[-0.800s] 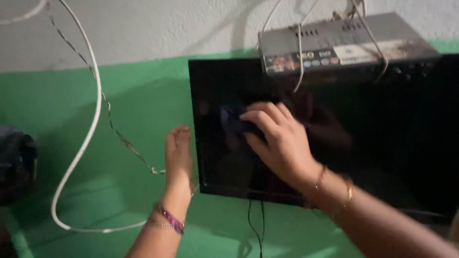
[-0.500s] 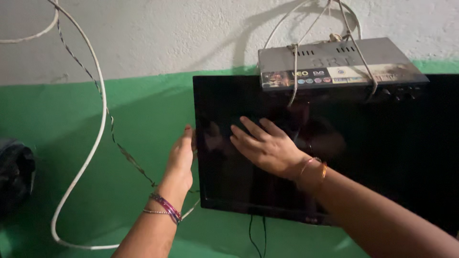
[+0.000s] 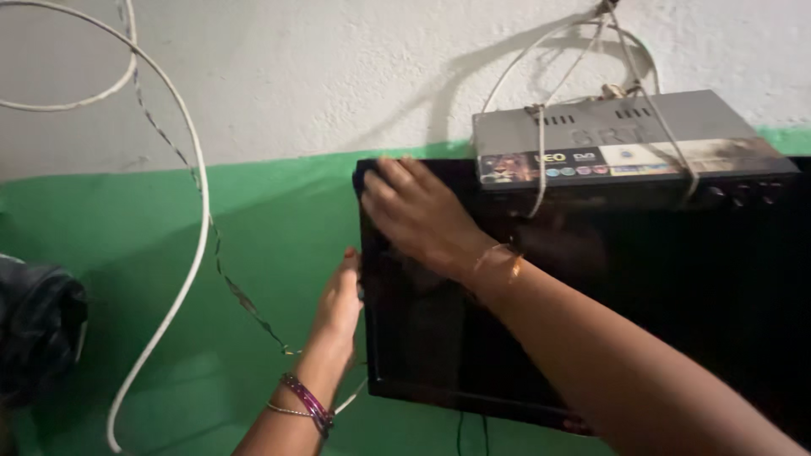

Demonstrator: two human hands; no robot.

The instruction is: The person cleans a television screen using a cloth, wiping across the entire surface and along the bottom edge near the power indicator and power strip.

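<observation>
right hand moved from television mid-screen up to its top-left corner, flat, grasping nothing | left hand still clasps television's left edge | wiping has reached that corner

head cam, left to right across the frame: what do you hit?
Dark bundle at the left edge → thick white cable → thin twisted wire → left hand on the screen's left edge → right hand at the black screen's top-left corner → grey set-top box on top.
</observation>
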